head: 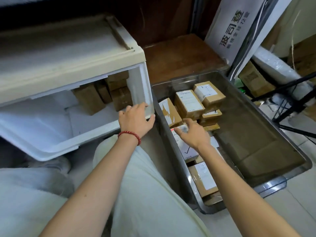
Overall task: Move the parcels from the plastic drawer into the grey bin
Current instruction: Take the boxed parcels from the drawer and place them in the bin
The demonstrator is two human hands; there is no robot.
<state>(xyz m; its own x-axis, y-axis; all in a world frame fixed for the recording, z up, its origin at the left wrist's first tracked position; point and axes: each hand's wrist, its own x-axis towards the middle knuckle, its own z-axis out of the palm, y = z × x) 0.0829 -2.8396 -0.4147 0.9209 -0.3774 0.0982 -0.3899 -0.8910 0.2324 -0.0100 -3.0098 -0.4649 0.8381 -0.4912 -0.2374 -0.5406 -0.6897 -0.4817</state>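
Observation:
The white plastic drawer (42, 127) is pulled out at the left, with several brown parcels (89, 98) stacked at its back right. To its right stands the grey bin (256, 120), with several labelled parcels (189, 103) along its left side. My left hand (135, 120), with a red bead bracelet on the wrist, rests with straight fingers on the drawer's front right corner. My right hand (196, 135) is low over the bin's left side and pinches a small white-labelled parcel (182, 129) between thumb and fingers.
The cream cabinet top (59, 53) overhangs the drawer. A printed white carton (236, 28) leans behind the bin, and a black metal frame (290, 103) stands at the bin's right. My legs in light trousers (145, 185) fill the foreground between drawer and bin.

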